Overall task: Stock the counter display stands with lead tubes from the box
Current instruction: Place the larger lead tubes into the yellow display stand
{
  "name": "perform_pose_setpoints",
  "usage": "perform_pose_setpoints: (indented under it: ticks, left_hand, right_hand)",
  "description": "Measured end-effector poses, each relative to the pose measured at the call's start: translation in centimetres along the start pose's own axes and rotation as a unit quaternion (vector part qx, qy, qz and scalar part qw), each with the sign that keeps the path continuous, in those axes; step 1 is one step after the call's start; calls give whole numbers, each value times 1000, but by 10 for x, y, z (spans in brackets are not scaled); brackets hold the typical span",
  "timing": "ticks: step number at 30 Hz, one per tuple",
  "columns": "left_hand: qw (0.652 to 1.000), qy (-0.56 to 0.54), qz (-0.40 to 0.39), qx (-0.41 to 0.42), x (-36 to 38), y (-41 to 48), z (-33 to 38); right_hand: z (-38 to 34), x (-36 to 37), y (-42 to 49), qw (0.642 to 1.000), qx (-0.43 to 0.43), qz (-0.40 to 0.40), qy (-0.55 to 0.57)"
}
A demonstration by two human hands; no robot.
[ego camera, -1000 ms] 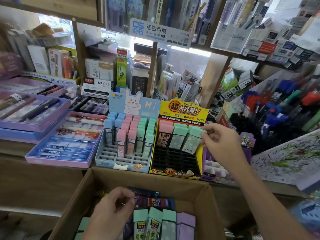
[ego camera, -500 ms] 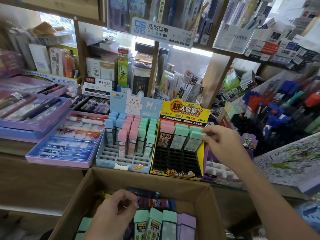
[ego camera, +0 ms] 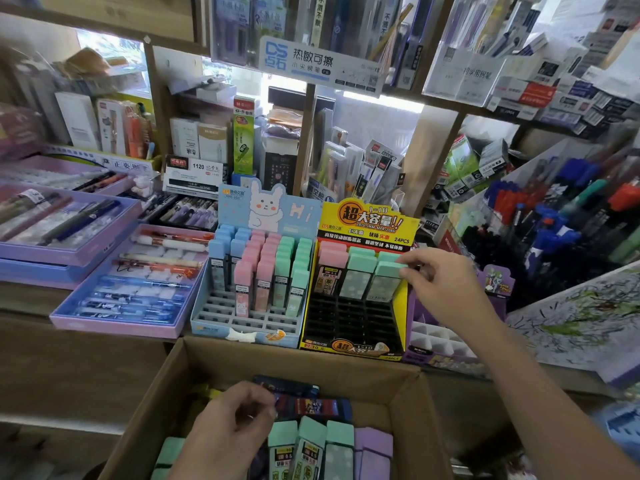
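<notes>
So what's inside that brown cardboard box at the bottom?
In the brown cardboard box: upright mint-capped lead tubes, pale purple ones beside them, dark printed packets behind. The left hand covers the box's left middle, and anything beneath the top layer is hidden.

Wooden table (ego camera: 31,301) up front: the yellow-and-black stand (ego camera: 353,327) sits just under the right grip (ego camera: 446,285), the blue rabbit stand (ego camera: 247,318) touches it on the left, a purple stand (ego camera: 433,341) lies below that grip's wrist, and a pink pen tray (ego camera: 114,323) rests farther left.
</notes>
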State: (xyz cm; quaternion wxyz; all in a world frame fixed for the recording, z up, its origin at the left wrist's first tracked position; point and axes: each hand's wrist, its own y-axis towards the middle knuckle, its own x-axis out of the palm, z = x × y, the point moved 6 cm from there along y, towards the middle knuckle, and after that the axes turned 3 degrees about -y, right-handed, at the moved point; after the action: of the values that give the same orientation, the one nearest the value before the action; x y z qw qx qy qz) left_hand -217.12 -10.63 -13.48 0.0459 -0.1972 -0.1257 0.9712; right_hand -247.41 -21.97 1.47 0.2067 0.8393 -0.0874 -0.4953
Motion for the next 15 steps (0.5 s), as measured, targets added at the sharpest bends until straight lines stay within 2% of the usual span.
perform_pose_setpoints:
  ticks: [7,15]
  left_hand:
    - [1000,2,10,-1,0,0,-2]
    - [1000,3,9,-4,-1,1,-2]
  right_hand:
    - [-9,8,4,999,-24,21,43]
    - [-20,23,3,997,-27,1,70]
